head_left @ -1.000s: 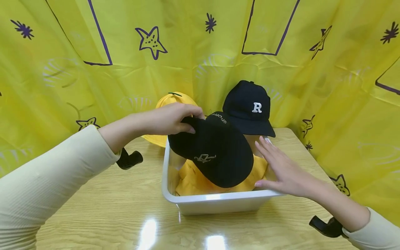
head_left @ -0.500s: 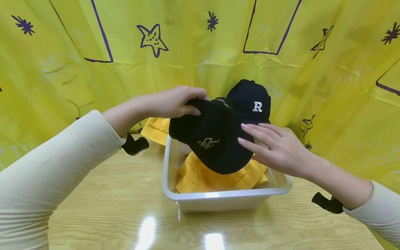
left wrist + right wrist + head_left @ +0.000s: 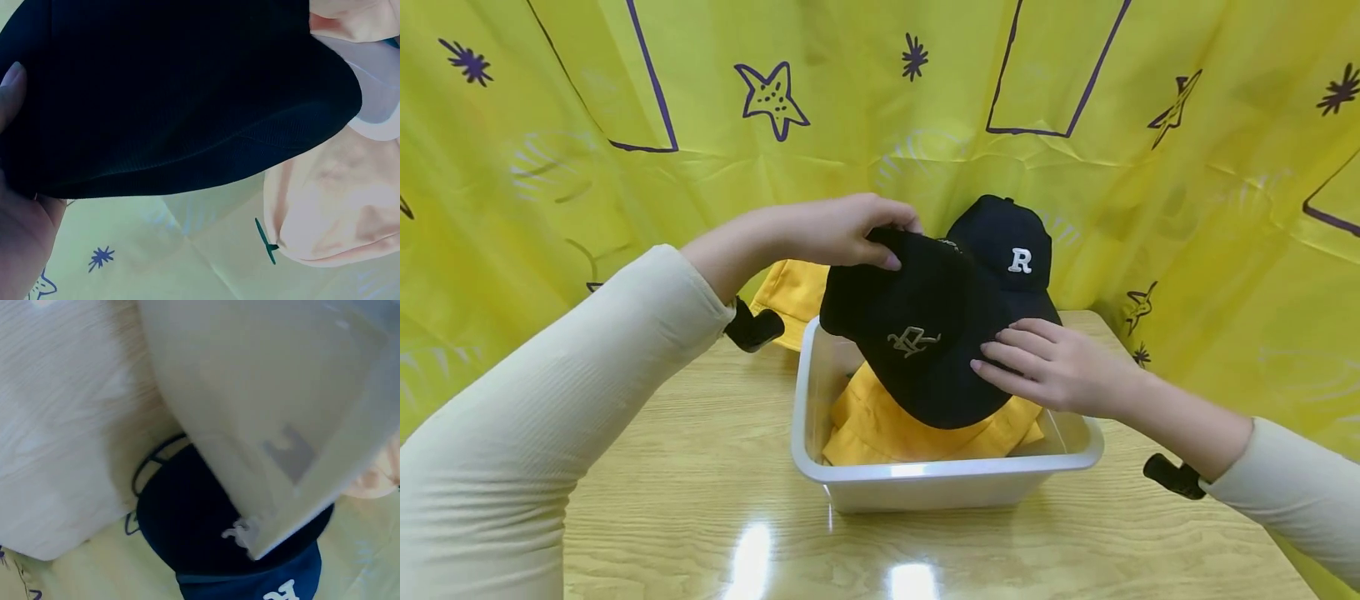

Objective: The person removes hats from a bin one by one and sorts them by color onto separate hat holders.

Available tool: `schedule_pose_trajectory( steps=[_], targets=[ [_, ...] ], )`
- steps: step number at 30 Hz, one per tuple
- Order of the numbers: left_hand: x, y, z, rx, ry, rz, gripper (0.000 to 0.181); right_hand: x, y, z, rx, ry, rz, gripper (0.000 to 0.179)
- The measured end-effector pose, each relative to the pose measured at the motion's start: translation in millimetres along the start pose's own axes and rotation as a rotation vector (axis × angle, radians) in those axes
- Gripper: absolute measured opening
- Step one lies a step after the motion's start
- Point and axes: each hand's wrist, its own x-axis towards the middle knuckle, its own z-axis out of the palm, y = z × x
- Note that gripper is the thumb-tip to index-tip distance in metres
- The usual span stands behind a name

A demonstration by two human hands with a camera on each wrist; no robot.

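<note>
My left hand [image 3: 850, 233] grips the back edge of a black baseball cap [image 3: 917, 325], which has a metallic emblem and hangs tilted over a white plastic bin [image 3: 917, 473]. The cap's dark crown fills much of the left wrist view, with a thumb at its left. My right hand [image 3: 1052, 367] holds the right side of the cap's brim. Its fingers lie over the brim; its thumb is hidden. Inside the bin lies yellow-orange cloth [image 3: 887, 425], partly covered by the cap. No part of my right hand shows in the right wrist view.
Behind the bin's right side stands another black cap [image 3: 1000, 242] with a white R. At back left is a yellow hat [image 3: 793, 296], its green sprout visible in the left wrist view. A patterned yellow curtain [image 3: 850, 100] hangs behind the wooden table [image 3: 700, 467].
My left hand has raised the black cap and moved it slightly right. My right hand has gone from the bin's right rim to the cap's brim, its spread fingers coming together there.
</note>
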Motion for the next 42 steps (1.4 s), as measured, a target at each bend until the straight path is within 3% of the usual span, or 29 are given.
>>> schedule_pose_trajectory(
  steps=[5,9,16,20,25,29,32,34,37,39,42],
  targets=[
    [9.4,-8.4,0.7,-0.04,0.019,-0.004,0.014,2.9,-4.0,-1.2,-0.017,0.159,-0.052,0.027],
    [14.7,-18.9,3.8,-0.121,0.046,-0.041,0.018,6.1,-4.6,-4.5,-0.028,0.247,-0.037,0.029],
    [10.6,-39.6,13.2,-0.125,0.214,-0.124,0.039,13.6,-6.1,-11.1,-0.02,0.326,0.091,0.03],
    [-2.6,-43.8,24.9,-0.16,0.297,-0.063,0.047,19.8,-9.9,-13.1,0.019,0.395,0.17,0.03],
    [-21.1,-49.5,44.3,-0.221,0.474,0.059,0.049,27.4,-15.0,-18.8,0.024,0.545,0.32,0.034],
    [-32.7,-54.3,58.3,-0.296,0.588,0.148,0.074,31.9,-14.0,-26.6,0.02,0.654,0.384,0.035],
    [-38.4,-58.0,66.8,-0.292,0.586,0.186,0.105,34.8,-11.3,-31.3,0.013,0.697,0.434,0.036],
    [-39.6,-60.1,71.9,-0.253,0.564,0.176,0.111,35.7,-9.5,-33.5,-0.001,0.718,0.487,0.037],
    [-37.7,-62.5,79.3,-0.182,0.577,0.142,0.103,35.6,-8.0,-35.6,-0.035,0.733,0.571,0.039],
    [-35.8,-63.5,83.1,-0.134,0.661,0.123,0.083,35.3,-6.9,-35.7,-0.059,0.74,0.617,0.042],
    [-30.2,-64.2,85.8,-0.067,0.827,0.143,0.051,32.1,-6.2,-37.5,-0.091,0.749,0.683,0.044]
  ],
)
